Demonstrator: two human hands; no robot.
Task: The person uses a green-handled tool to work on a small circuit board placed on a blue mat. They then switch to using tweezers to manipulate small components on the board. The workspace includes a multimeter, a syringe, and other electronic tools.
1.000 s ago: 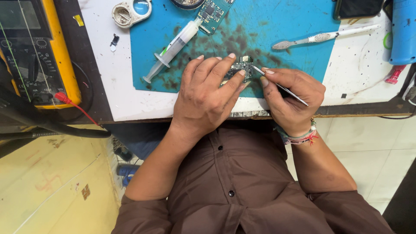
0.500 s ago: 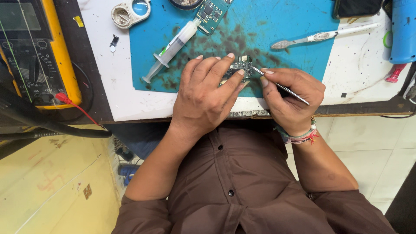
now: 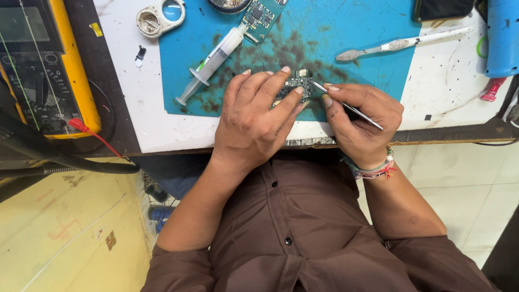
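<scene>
Blue matting [image 3: 357,32] lay under the small circuit board [image 3: 296,86], close to its near edge. Left hand [image 3: 254,121] pinched the board flat; right hand [image 3: 359,116] pinched tweezers [image 3: 346,106], tip touching. Open mat stretched rightward toward a toothbrush [image 3: 394,45].

A brown buttoned shirt [image 3: 303,238] is worn, with dark buttons down the front and sleeves pushed up the forearms. Beaded and red thread bracelets [image 3: 373,168] are worn at the right wrist.
</scene>
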